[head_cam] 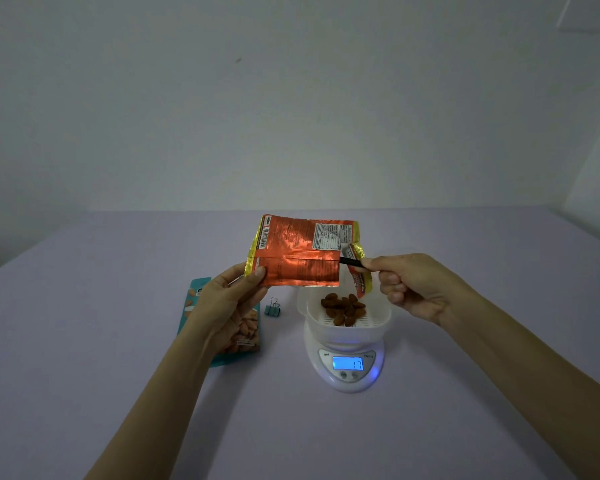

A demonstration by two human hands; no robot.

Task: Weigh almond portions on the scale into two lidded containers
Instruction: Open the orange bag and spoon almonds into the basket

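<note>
An orange foil almond bag [297, 252] hangs in the air above the table, its open end turned right over the scale. My left hand [231, 299] grips its lower left corner. My right hand [414, 285] pinches a thin black utensil handle [350, 261] whose tip goes into the bag's mouth. Below sits a white container [378, 322] with several brown almonds [343, 308] on a white scale [345, 367]. The lit blue display [347, 364] reads 17.
A teal almond pouch [201, 299] lies flat on the lilac table [118, 341], partly under my left wrist. A small teal binder clip [273, 308] stands between the pouch and the scale. A plain wall rises behind the table's far edge.
</note>
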